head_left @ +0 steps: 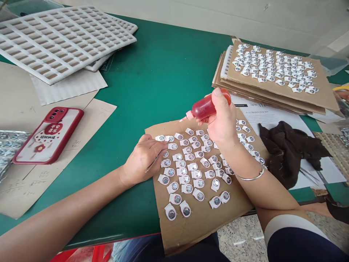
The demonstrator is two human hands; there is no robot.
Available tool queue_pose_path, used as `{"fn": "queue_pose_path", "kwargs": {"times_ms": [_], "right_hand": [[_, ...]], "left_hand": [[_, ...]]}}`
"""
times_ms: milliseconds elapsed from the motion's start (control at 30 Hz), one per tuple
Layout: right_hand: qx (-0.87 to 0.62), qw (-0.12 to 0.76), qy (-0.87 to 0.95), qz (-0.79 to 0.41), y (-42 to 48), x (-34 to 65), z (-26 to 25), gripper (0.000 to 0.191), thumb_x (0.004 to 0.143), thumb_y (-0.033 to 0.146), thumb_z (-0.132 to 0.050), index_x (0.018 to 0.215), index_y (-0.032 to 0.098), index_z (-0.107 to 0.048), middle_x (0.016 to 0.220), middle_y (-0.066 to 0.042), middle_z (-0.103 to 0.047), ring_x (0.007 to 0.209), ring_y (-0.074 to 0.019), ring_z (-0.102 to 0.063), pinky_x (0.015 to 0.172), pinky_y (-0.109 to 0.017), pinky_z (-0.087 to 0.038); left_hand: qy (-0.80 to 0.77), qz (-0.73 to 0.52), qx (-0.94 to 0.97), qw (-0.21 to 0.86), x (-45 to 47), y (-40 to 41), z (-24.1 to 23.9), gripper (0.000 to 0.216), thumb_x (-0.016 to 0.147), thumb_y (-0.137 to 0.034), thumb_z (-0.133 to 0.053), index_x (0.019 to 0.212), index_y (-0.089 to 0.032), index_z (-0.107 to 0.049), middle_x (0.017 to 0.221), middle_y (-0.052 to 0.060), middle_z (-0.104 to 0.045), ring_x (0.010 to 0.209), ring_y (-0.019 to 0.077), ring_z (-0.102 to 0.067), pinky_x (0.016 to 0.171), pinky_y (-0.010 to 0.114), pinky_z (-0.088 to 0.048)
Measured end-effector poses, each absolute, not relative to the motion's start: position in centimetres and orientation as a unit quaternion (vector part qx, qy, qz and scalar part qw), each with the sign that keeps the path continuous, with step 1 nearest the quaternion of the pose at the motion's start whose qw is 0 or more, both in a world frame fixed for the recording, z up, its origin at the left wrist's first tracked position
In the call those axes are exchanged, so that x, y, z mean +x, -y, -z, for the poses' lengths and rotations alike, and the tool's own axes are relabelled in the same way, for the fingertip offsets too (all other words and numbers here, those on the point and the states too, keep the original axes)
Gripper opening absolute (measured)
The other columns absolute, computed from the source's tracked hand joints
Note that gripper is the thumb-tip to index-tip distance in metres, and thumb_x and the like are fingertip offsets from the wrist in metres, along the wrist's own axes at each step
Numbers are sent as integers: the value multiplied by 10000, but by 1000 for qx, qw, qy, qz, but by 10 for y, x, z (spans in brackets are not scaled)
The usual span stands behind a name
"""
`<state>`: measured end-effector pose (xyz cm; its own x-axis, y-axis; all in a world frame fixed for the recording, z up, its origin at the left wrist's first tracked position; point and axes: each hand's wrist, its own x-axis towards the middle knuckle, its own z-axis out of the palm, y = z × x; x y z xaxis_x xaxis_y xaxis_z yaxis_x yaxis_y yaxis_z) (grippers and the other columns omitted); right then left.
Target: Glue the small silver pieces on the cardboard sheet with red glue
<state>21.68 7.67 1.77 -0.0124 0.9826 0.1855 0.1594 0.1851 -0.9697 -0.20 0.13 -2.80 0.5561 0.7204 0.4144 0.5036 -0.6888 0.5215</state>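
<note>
Landmark: one flat brown cardboard sheet (pixel 177 233), near end over the green table's (pixel 158 72) front edge, probably for easy reach. My left hand (pixel 144 158) is over its left edge, fingers pinched closed on one pair of thin metal tweezers (pixel 154 162), tips near a far-left part; contact unclear. My right hand (pixel 222 122), above its far half, has fingers wrapped round one red squeeze bottle (pixel 204 108), tilted, likely so the nozzle aims down. The white tabs with round silver discs (pixel 192 166) lie on the sheet, spaced, presumably to be reached singly; dozens, my forearm hides some, exact count impossible. Nearest its front: two left, two right. Left of it: one red-framed phone (pixel 49 136), at least two white grid trays (pixel 68 40) farther back. Right: one crumpled dark-brown cloth (pixel 289 149).
</note>
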Motion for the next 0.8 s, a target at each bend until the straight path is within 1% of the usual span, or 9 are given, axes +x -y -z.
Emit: {"fn": "queue_pose_path", "kwargs": {"times_ms": [100, 200, 300, 367, 433, 500, 567, 667, 800], "right_hand": [[-495, 502, 594, -389, -77, 217, -15, 441, 865, 631, -311, 938, 240, -502, 656, -20, -568, 667, -205, -653, 423, -319, -479], [-503, 496, 576, -411, -75, 214, -13, 414, 854, 622, -362, 904, 237, -508, 665, -15, -579, 634, -191, -645, 425, -316, -482], [-513, 490, 548, -443, -70, 206, -12, 345, 808, 581, -502, 835, 237, -499, 662, 7, -577, 543, -150, -610, 379, -278, -445], [-521, 481, 549, -443, -65, 200, -12, 331, 762, 551, -588, 801, 232, -506, 654, 18, -573, 519, -127, -589, 379, -259, -435], [-525, 466, 573, -422, -59, 195, -11, 327, 739, 531, -622, 791, 222, -527, 665, 18, -580, 549, -117, -587, 442, -260, -464], [-530, 448, 606, -389, -55, 191, -8, 322, 734, 516, -631, 802, 213, -549, 702, 12, -598, 601, -115, -590, 541, -275, -495], [-535, 434, 632, -355, -53, 189, -4, 312, 725, 492, -646, 817, 208, -559, 738, 7, -613, 640, -119, -590, 604, -287, -499], [-532, 419, 661, -322, -52, 189, 0, 289, 720, 452, -661, 835, 206, -561, 747, 3, -623, 661, -125, -589, 638, -293, -492], [-530, 404, 675, -318, -51, 189, 3, 275, 734, 442, -646, 849, 211, -551, 745, 2, -629, 659, -128, -593, 638, -292, -490]], "left_hand": [[-348, -297, 872, 173, -1, -2, 27, 148, 818, -57, -476, 930, -126, -543, 765, 59, -636, 706, 190, -606, 729, 405, -427], [-345, -282, 882, 156, 2, -1, 25, 132, 798, -45, -450, 856, -131, -532, 735, 59, -610, 672, 185, -576, 713, 398, -420], [-332, -261, 898, 120, 7, 2, 23, 117, 792, -40, -438, 801, -122, -521, 705, 66, -580, 649, 184, -544, 697, 393, -413], [-329, -244, 908, 86, 9, 6, 23, 120, 808, -45, -432, 770, -118, -519, 675, 62, -557, 623, 178, -518, 688, 390, -408], [-330, -234, 914, 37, 12, 9, 25, 149, 833, -46, -423, 745, -114, -523, 666, 67, -554, 625, 181, -513, 688, 388, -403], [-327, -223, 918, -18, 14, 13, 28, 186, 850, -35, -409, 730, -105, -533, 692, 93, -576, 660, 196, -531, 690, 387, -399], [-319, -214, 921, -63, 16, 15, 30, 209, 860, -27, -402, 722, -94, -545, 721, 120, -596, 691, 210, -548, 690, 385, -398], [-315, -206, 921, -99, 19, 16, 30, 219, 866, -30, -415, 707, -91, -554, 731, 132, -610, 700, 217, -557, 690, 385, -405], [-313, -193, 922, -121, 19, 17, 29, 245, 874, -24, -406, 698, -110, -553, 697, 98, -608, 671, 205, -554, 692, 389, -418]]}}
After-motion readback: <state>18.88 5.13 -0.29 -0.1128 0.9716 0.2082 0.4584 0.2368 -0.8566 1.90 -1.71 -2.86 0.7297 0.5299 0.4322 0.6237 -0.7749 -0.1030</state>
